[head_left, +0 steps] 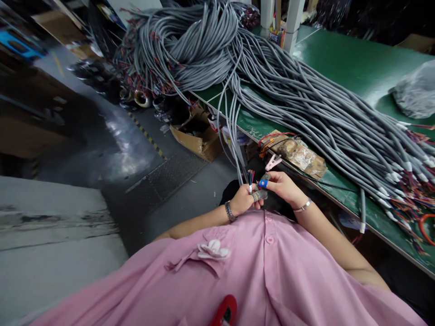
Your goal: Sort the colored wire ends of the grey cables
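In front of the pink shirt, my left hand (pixel 244 199) is closed round the ends of a few grey cables (pixel 232 122), which hang down from the bench. Thin coloured wires (pixel 251 177) stick up out of a white-banded cable end beside its fingers. My right hand (pixel 281 185) is pinched close to my left fingers, with a blue wrap on one fingertip; what it pinches is too small to make out. Grey coverings show on some fingers. A large heap of grey cables (pixel 306 90) lies across the green bench.
The green bench (pixel 340 50) runs along the right, its edge near my right forearm. A taped cardboard piece (pixel 306 159) and a pink clip (pixel 273 162) sit at that edge. An open cardboard box (pixel 204 147) stands on the floor; a pale surface (pixel 57 226) is at left.
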{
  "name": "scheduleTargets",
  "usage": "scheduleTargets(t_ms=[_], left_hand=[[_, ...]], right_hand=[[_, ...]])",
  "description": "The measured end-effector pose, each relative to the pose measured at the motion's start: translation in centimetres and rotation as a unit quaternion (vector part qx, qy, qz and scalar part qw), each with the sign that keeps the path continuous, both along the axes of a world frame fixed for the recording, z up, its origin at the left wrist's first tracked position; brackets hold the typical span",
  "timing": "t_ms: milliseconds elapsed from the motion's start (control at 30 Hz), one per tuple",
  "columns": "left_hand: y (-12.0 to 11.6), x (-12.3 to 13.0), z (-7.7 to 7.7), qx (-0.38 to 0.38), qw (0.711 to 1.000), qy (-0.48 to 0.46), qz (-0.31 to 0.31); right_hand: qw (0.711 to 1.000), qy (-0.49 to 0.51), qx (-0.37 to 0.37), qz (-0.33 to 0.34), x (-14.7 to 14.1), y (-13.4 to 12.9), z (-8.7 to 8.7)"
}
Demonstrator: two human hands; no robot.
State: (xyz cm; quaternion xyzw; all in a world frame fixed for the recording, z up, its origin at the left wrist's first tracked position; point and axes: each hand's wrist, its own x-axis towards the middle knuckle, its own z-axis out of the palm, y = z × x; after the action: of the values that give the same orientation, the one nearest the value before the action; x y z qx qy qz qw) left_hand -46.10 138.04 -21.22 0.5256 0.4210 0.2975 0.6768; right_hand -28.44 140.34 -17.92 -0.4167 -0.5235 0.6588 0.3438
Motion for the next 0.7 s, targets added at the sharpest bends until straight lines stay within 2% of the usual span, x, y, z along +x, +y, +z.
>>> scheduleTargets(t_ms=[100, 267, 367, 500, 633, 700], left_hand=[[0.2, 0.1, 0.0, -0.018, 1.000, -0.011, 0.009], [0.2, 0.4, -0.4, -0.029, 0.994, -0.047, 0.090], [0.1, 0.6, -0.6, -0.030, 0.992, -0.055, 0.110], [0.1, 0.6, -0.6, -0.030, 0.994, -0.043, 0.096], [-0.1, 0.4, -0.4, -0.006, 0.999, -0.024, 0.047], [-0.2, 0.4, -0.2, -0.006, 0.998, -0.020, 0.055]], right_hand=[[0.999, -0.025, 0.010, -0.017, 0.5, -0.2, 0.1], [0.996, -0.041, -0.078, -0.021, 1.9, -0.7, -0.2], [0.995, -0.016, -0.091, -0.046, 1.5, -1.2, -0.5], [0.994, 0.008, -0.061, -0.094, 0.3, -1.3, -0.9], [0.996, 0.011, -0.023, -0.084, -0.4, -1.1, -1.1], [0.996, 0.005, -0.017, -0.089, -0.6, -1.1, -1.3]])
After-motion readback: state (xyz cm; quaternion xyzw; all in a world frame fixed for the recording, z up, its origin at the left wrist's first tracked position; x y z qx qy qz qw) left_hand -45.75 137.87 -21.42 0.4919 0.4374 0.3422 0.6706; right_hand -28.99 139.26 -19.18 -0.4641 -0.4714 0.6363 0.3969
